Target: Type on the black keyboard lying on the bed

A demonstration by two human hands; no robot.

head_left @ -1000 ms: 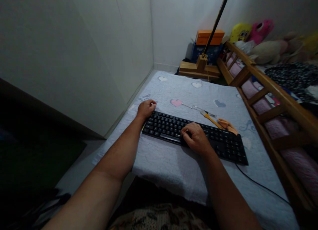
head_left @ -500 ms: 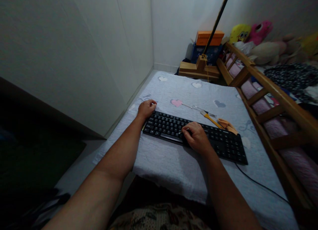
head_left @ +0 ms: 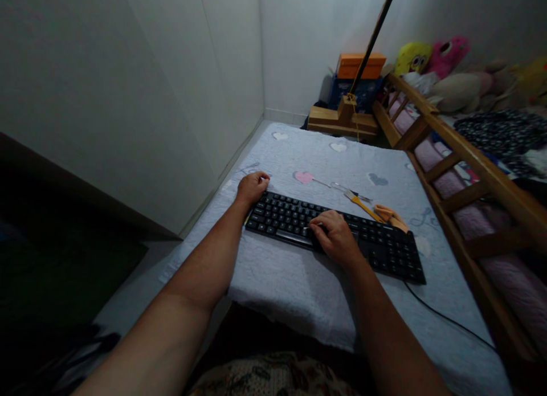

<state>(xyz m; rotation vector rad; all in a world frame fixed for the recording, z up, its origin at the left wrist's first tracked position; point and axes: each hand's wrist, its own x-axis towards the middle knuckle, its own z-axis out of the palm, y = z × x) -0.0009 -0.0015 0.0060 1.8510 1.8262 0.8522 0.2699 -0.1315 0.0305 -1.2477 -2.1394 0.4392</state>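
Left hand (head_left: 252,187), near tabletop's (head_left: 290,288) left edge: grip unclear; right hand (head_left: 335,235): pale stick (head_left: 306,228) pinched, seemingly working keyboard (head_left: 287,215); next needs steadiness

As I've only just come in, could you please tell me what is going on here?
A person is working over a black computer keyboard on a pale, heart-patterned table cover. Their left hand is at the keyboard's far left corner. Their right hand, over the keys, pinches a small pale-tipped stick, mostly hidden. A yellow-handled brush and a crumpled orange-brown cloth lie by the keyboard's far edge.
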